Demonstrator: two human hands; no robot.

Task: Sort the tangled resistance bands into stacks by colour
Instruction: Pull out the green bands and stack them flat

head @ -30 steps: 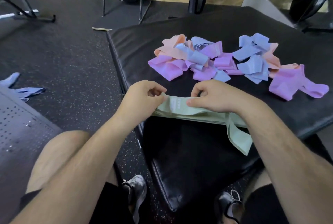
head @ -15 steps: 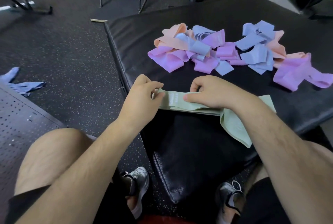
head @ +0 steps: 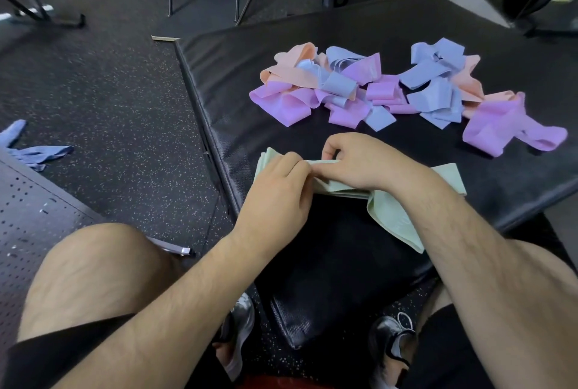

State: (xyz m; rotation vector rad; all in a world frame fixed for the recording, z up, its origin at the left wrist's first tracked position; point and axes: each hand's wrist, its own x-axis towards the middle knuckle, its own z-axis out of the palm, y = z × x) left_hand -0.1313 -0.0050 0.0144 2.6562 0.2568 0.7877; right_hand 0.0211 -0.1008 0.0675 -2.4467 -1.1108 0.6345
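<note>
As fingers [head: 332, 147] pinch green bands [head: 391, 213], tangle [head: 283, 104] lies beyond.

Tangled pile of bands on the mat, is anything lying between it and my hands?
Nothing visible does. The left hand and right hand hold the green bands at the mat's near edge; only a bare strip of mat lies between them and the tangled pile beyond.

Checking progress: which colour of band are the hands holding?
The green bands, gripped by left hand and right hand; the pink, blue and peach tangle lies untouched farther back.
</note>
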